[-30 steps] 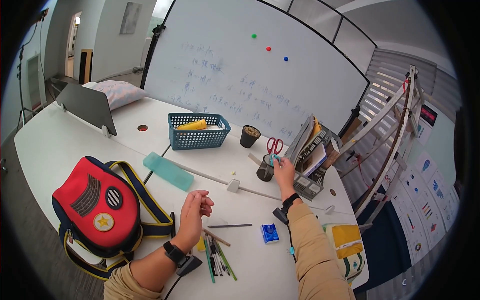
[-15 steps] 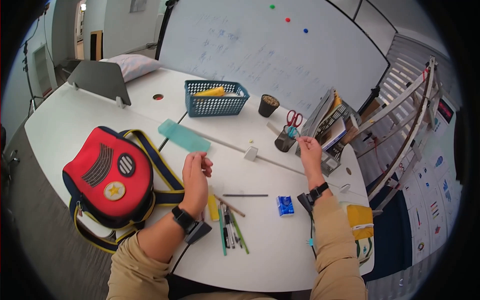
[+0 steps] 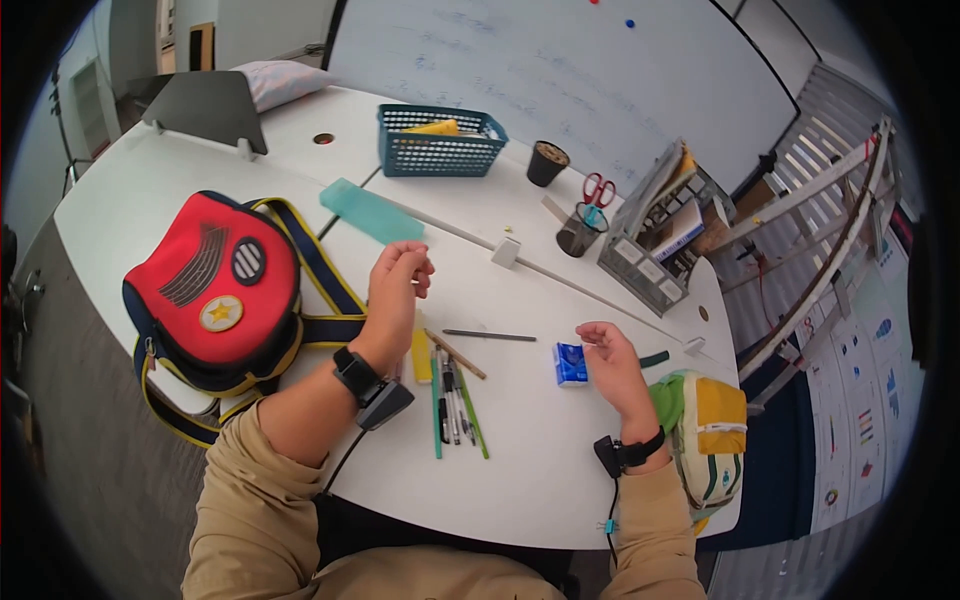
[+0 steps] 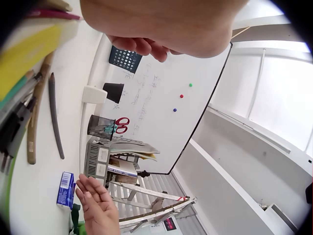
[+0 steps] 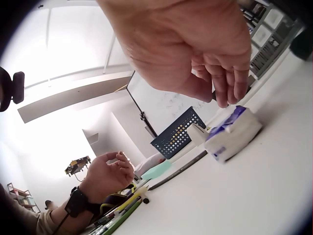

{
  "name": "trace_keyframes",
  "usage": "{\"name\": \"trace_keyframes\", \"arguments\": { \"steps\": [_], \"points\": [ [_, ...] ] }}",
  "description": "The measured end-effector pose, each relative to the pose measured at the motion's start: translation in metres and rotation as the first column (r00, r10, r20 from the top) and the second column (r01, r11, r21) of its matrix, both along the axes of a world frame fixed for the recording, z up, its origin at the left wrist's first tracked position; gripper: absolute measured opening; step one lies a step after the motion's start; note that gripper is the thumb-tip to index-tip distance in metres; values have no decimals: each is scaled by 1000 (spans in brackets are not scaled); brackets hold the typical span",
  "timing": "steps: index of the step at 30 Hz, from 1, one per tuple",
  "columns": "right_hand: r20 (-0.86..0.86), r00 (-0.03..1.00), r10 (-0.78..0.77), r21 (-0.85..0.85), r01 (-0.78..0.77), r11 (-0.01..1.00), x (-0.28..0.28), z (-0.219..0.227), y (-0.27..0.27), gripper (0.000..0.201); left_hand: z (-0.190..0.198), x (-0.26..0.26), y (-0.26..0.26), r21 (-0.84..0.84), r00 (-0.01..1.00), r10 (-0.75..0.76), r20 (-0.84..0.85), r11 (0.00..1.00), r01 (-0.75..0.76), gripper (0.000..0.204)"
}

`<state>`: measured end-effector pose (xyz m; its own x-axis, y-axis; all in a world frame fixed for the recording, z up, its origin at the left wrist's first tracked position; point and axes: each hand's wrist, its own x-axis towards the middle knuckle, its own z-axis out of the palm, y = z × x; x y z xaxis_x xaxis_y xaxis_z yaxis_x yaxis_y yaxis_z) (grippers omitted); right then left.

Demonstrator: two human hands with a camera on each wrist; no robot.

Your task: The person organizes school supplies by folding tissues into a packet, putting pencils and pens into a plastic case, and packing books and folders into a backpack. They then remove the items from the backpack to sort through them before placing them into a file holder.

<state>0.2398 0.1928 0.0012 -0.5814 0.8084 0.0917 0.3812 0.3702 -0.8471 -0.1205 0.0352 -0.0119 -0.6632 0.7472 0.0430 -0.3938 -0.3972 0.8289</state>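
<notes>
My right hand [image 3: 618, 372] is at the right side of a small blue-and-white packet [image 3: 571, 364], fingers loosely bent and not closed round it. From the right wrist view, the fingertips hang just above the packet [image 5: 234, 133]. My left hand [image 3: 397, 300] hovers with relaxed, slightly curled fingers and holds nothing. Below it lie several pens and pencils [image 3: 455, 405], a yellow strip-like item [image 3: 421, 352] and a brown pencil [image 3: 457, 354]. A dark grey pencil [image 3: 489, 335] lies between the hands. Red-handled scissors [image 3: 599, 190] stand in a black mesh pen cup [image 3: 578, 240].
A red backpack [image 3: 215, 290] sits at the left, a green, yellow and white bag [image 3: 712, 440] at the right. Farther back are a teal case [image 3: 370, 210], a blue basket [image 3: 440, 155], a potted plant [image 3: 547, 165] and a grey file holder [image 3: 640, 275].
My right hand has left the pen cup and come back toward me to the blue-and-white packet. A teal item it held now stands in the cup. The head view has tilted down.
</notes>
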Motion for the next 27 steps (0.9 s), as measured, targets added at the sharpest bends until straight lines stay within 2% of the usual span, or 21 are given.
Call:
{"name": "trace_keyframes", "arguments": {
  "steps": [2,3,6,7,10,11,14,17,20,21,24,25,27],
  "points": [
    [-8,999,-44,-29,44,999,11,-12,-5,48,-1,7,2,-2,999,-43,-4,999,43,13],
    [41,997,-63,-67,66,996,13,-13,-6,73,-2,10,1,-11,998,-61,-16,998,61,12],
    [19,998,59,-60,-58,996,20,-28,-4,84,-5,20,0,-40,995,-94,-45,995,92,9],
    [29,998,57,-34,-56,998,19,-31,-4,87,-7,21,0,-36,993,-103,-55,994,101,9],
    [190,980,60,19,-65,998,21,-18,-5,84,-7,24,0,-51,991,-122,-56,992,119,9],
    [87,993,78,-82,-71,994,25,-33,5,76,-8,24,0,-55,991,-126,-53,991,123,9],
    [53,998,26,-261,-11,965,20,-6,-7,62,-5,28,-1,-38,989,-130,-70,991,127,10],
    [114,993,-39,-237,66,969,24,-16,4,60,-4,30,-3,-6,986,-133,-97,991,133,12],
    [40,998,46,-266,-34,963,29,-20,11,64,-1,35,-6,12,987,-141,-77,990,142,13],
    [23,997,71,-333,-60,941,27,-11,6,61,0,36,-6,17,988,-141,-70,990,143,13],
    [-7,999,36,-394,-36,919,28,-17,12,62,2,38,-7,29,989,-141,-52,989,143,14],
    [-67,996,62,-390,-84,917,28,-20,10,50,2,38,-7,34,989,-140,-48,989,142,14],
    [-37,998,56,-441,-67,895,25,-11,8,46,1,37,-6,48,990,-137,-38,989,139,15]
  ]
}}
